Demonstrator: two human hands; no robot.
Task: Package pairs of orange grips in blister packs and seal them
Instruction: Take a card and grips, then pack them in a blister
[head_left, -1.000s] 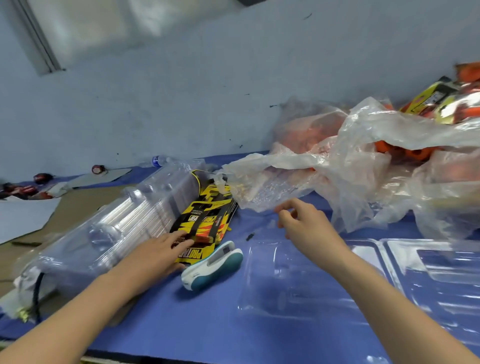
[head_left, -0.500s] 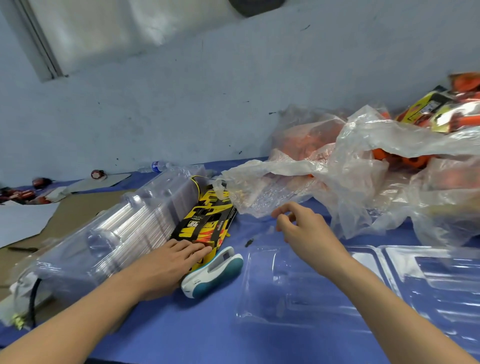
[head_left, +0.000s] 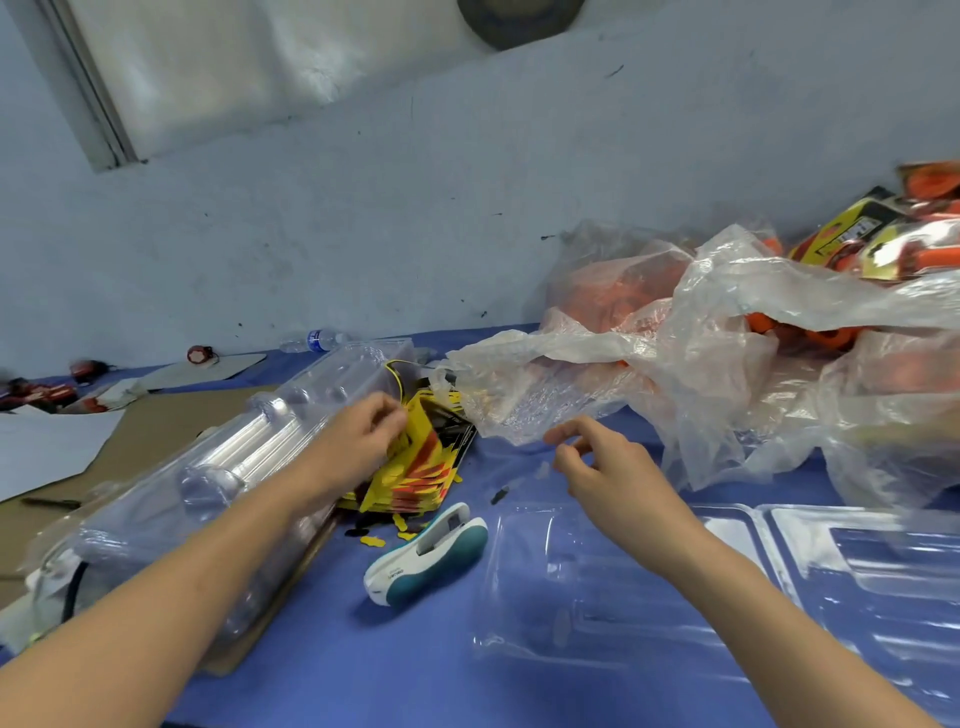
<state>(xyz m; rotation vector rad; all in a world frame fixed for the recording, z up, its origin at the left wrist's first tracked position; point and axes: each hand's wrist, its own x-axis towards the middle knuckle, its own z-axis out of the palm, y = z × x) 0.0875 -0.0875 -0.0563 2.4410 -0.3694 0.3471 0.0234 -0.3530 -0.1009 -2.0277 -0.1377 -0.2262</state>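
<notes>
My left hand (head_left: 363, 434) pinches the top card of a stack of yellow, black and red printed cards (head_left: 421, 473) and lifts its far end off the pile. My right hand (head_left: 597, 462) hovers with loosely curled fingers and holds nothing, just in front of the clear plastic bags (head_left: 675, 374) that hold orange grips (head_left: 800, 332). An open clear blister pack (head_left: 597, 587) lies flat on the blue table under my right forearm, and a second blister pack (head_left: 872, 566) lies to its right. A white and teal stapler (head_left: 426, 556) rests between my arms.
A long bagged stack of clear blister shells (head_left: 208, 499) lies along the left under my left forearm. Finished yellow packs with orange grips (head_left: 872, 234) pile at the far right. A water bottle (head_left: 311, 340) lies by the wall. Cardboard and paper (head_left: 62, 441) cover the table's left.
My left hand moved from lying flat on the card stack to its far end and now lifts the top card. My right hand stayed near the bag. The view tilted downward.
</notes>
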